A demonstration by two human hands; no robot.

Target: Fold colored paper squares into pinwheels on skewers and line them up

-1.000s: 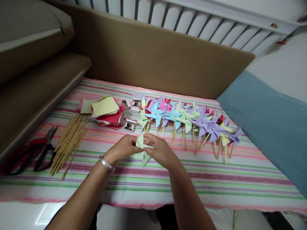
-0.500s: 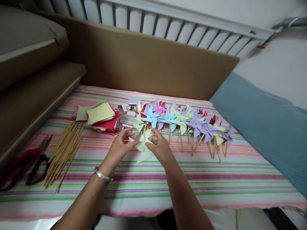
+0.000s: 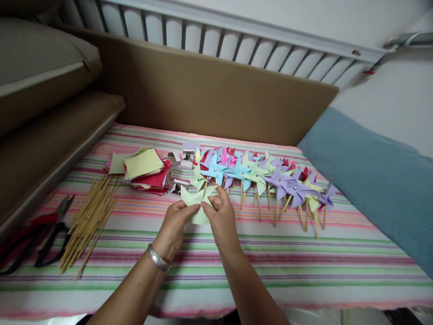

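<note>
A pale green paper pinwheel, its corners folded in toward the middle, is held between my two hands above the striped cloth. My left hand grips its left side, the thumb pressed at the centre. From the other side my right hand pinches it, thumb near the centre and fingers behind the paper. Just beyond stand finished-looking paper pinwheels on sticks in purple, blue, green, yellow and red. Small open boxes lie right behind my left hand.
A stack of coloured paper squares lies at left, with a bundle of thin wooden sticks nearer me. Black-handled scissors rest at the far left. A brown board stands along the back, and a blue surface borders the right.
My hands have come closer together, and both thumbs now meet at the middle of the green paper. Its blades, more spread before, are drawn in. The view has tilted slightly.
</note>
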